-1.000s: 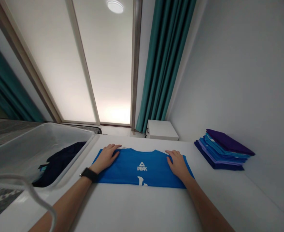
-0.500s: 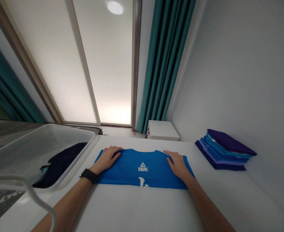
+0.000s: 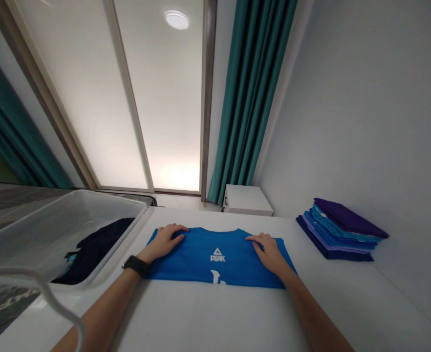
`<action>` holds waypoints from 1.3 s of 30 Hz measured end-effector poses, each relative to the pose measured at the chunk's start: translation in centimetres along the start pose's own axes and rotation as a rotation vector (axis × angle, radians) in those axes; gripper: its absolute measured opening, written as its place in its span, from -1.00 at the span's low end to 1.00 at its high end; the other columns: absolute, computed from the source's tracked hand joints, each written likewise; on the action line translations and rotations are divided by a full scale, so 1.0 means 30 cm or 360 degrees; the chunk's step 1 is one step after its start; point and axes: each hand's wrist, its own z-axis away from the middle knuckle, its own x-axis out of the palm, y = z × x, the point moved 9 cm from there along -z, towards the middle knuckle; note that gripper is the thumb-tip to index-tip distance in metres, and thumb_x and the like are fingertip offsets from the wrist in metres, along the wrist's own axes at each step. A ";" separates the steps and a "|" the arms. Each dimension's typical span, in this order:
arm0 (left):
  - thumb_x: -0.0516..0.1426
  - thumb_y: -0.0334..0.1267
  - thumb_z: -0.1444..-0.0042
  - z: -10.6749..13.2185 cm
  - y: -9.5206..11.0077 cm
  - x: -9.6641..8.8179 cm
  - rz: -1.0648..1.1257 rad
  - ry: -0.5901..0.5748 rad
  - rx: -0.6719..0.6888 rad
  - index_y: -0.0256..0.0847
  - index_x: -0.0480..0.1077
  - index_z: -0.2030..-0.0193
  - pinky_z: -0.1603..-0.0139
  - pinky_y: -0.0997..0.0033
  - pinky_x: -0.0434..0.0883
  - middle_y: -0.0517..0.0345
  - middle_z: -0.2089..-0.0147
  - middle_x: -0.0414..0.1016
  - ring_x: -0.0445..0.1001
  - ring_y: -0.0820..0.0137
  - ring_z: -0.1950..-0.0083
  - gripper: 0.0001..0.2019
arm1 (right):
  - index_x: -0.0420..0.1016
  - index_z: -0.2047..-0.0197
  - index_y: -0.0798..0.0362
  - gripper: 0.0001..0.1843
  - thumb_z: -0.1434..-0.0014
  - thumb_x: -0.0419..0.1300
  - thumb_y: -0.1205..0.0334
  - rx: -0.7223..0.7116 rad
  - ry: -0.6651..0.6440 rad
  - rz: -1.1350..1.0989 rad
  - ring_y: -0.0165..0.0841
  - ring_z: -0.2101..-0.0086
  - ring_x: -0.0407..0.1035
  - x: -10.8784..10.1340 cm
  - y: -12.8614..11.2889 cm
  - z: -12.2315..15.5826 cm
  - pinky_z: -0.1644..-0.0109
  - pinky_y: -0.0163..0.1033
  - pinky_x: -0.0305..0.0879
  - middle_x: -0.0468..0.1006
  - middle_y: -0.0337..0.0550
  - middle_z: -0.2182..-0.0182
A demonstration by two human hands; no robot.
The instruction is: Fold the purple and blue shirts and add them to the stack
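Observation:
A blue jersey (image 3: 197,259) lies folded into a wide strip on the white table, its neckline at the far side. White lettering reading PEAK and part of a larger white print show on its front. My left hand (image 3: 164,243), with a dark watch (image 3: 136,265) on the wrist, rests flat on the jersey's left shoulder, fingers out. On the right shoulder lies my right hand (image 3: 269,252), its fingers stretched toward the neckline and the thumb apart. Neither hand grips the cloth.
At the right, against the wall, sits a stack of folded clothes (image 3: 342,232) in purple and blues. A translucent plastic bin (image 3: 91,195) holding dark clothing (image 3: 98,247) stands at the left. A pale cable (image 3: 50,296) curves across the lower left. Beyond the table is a white cabinet (image 3: 250,199).
My right hand's fingers have shifted slightly left along the neckline. My left hand stays almost where it was, and the jersey keeps its shape. The view has tilted a little.

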 end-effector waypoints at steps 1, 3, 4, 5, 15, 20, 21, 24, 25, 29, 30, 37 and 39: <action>-0.03 -0.15 -0.24 0.001 -0.004 -0.007 0.0020 0.0025 0.0001 -0.06 0.43 -0.04 -0.13 0.12 0.30 0.12 0.00 0.52 0.44 0.21 -0.05 -0.68 | 0.52 0.01 -0.14 -0.61 -0.31 -0.09 0.24 0.0011 0.0019 0.0014 -0.23 0.14 0.36 -0.002 0.003 0.000 0.01 -0.09 0.21 0.52 -0.14 0.24; -0.03 -0.17 -0.23 0.003 -0.010 -0.026 0.0094 0.0090 0.0021 -0.08 0.43 -0.02 -0.10 0.19 0.33 0.11 0.05 0.51 0.46 0.23 -0.01 -0.69 | 0.51 -0.02 -0.11 -0.60 -0.32 -0.11 0.25 0.0030 0.0075 0.0020 -0.22 0.16 0.35 -0.008 0.013 -0.001 0.02 -0.10 0.20 0.50 -0.11 0.25; -0.03 -0.17 -0.23 0.003 -0.011 -0.036 0.0138 0.0126 0.0038 -0.10 0.44 0.00 -0.08 0.21 0.35 0.10 0.07 0.49 0.47 0.24 0.01 -0.69 | 0.50 -0.03 -0.09 -0.59 -0.33 -0.12 0.26 0.0034 0.0103 0.0018 -0.22 0.16 0.35 -0.011 0.017 -0.001 0.01 -0.10 0.20 0.50 -0.10 0.25; -0.03 -0.17 -0.23 0.004 -0.012 -0.046 0.0176 0.0163 0.0055 -0.11 0.44 0.02 -0.07 0.23 0.35 0.10 0.10 0.48 0.47 0.24 0.03 -0.70 | 0.49 -0.04 -0.07 -0.59 -0.33 -0.13 0.26 0.0035 0.0125 0.0020 -0.22 0.16 0.35 -0.013 0.021 -0.001 0.01 -0.10 0.20 0.50 -0.09 0.25; -0.06 -0.09 -0.27 0.014 -0.061 -0.020 -0.0266 0.0137 -0.0137 -0.11 0.35 -0.12 -0.11 0.01 0.20 0.00 0.04 0.53 0.45 0.13 -0.03 -0.64 | 0.34 -0.20 0.03 -0.57 -0.34 -0.10 0.23 -0.0005 0.0085 0.0313 -0.15 0.08 0.32 0.004 0.005 0.010 0.01 -0.07 0.14 0.54 -0.04 0.08; -0.09 -0.07 -0.30 0.022 -0.075 -0.061 -0.0428 0.0244 -0.0207 -0.15 0.38 -0.09 -0.07 0.04 0.17 0.00 0.20 0.57 0.48 0.14 0.08 -0.62 | 0.31 -0.22 0.05 -0.56 -0.31 -0.05 0.26 0.0020 0.0075 0.0438 -0.14 0.07 0.31 0.005 0.014 0.010 0.02 -0.10 0.13 0.53 -0.02 0.08; -0.08 -0.09 -0.29 0.022 -0.084 -0.067 -0.0413 0.0267 -0.0226 -0.15 0.38 -0.08 -0.05 0.07 0.19 0.01 0.22 0.56 0.48 0.15 0.09 -0.63 | 0.31 -0.22 0.05 -0.56 -0.31 -0.04 0.26 0.0016 0.0065 0.0440 -0.14 0.07 0.31 0.009 0.016 0.009 0.02 -0.10 0.13 0.53 -0.02 0.07; -0.05 -0.14 -0.26 0.020 -0.116 -0.058 -0.0314 0.0250 -0.0248 -0.14 0.38 -0.06 0.03 0.17 0.24 0.06 0.21 0.56 0.50 0.18 0.12 -0.67 | 0.30 -0.22 0.03 -0.56 -0.31 -0.05 0.27 0.0010 0.0045 0.0437 -0.14 0.07 0.31 0.017 0.023 0.008 0.02 -0.11 0.12 0.51 -0.02 0.06; -0.05 -0.15 -0.26 0.019 -0.121 -0.049 -0.0301 0.0235 -0.0227 -0.13 0.39 -0.05 0.04 0.19 0.25 0.06 0.18 0.56 0.49 0.18 0.10 -0.68 | 0.30 -0.22 0.03 -0.56 -0.31 -0.06 0.27 0.0007 0.0041 0.0432 -0.14 0.07 0.30 0.020 0.025 0.008 0.02 -0.10 0.13 0.51 -0.02 0.06; -0.08 -0.21 -0.28 0.022 -0.112 -0.027 -0.0356 0.0255 -0.0059 -0.10 0.42 0.01 0.00 0.17 0.23 0.03 0.04 0.53 0.45 0.16 -0.02 -0.71 | 0.32 -0.21 0.03 -0.57 -0.31 -0.08 0.28 -0.0005 0.0047 0.0398 -0.14 0.06 0.30 0.022 0.027 0.009 0.02 -0.10 0.13 0.51 -0.01 0.07; -0.08 -0.22 -0.28 0.024 -0.111 -0.026 -0.0360 0.0270 -0.0046 -0.11 0.42 0.02 0.00 0.16 0.24 0.03 0.04 0.53 0.45 0.16 -0.03 -0.71 | 0.33 -0.20 0.03 -0.58 -0.31 -0.08 0.28 -0.0004 0.0050 0.0389 -0.13 0.06 0.30 0.021 0.028 0.009 0.02 -0.10 0.13 0.50 -0.01 0.07; -0.07 -0.05 -0.26 0.013 -0.105 -0.032 -0.0125 0.0230 -0.0169 -0.14 0.37 -0.03 -0.01 0.16 0.27 0.07 0.17 0.54 0.47 0.18 0.07 -0.65 | 0.36 -0.17 0.05 -0.59 -0.31 -0.06 0.29 -0.0029 0.0075 0.0329 -0.14 0.08 0.30 0.017 0.019 0.011 0.00 -0.09 0.14 0.51 -0.01 0.11; -0.08 0.00 -0.26 0.001 -0.089 -0.028 -0.0047 0.0178 -0.0190 -0.15 0.34 -0.08 -0.03 0.14 0.26 0.07 0.17 0.54 0.49 0.19 0.08 -0.60 | 0.36 -0.17 0.05 -0.59 -0.31 -0.08 0.29 -0.0052 0.0097 0.0302 -0.14 0.07 0.30 0.014 0.013 0.010 0.00 -0.08 0.14 0.50 0.00 0.11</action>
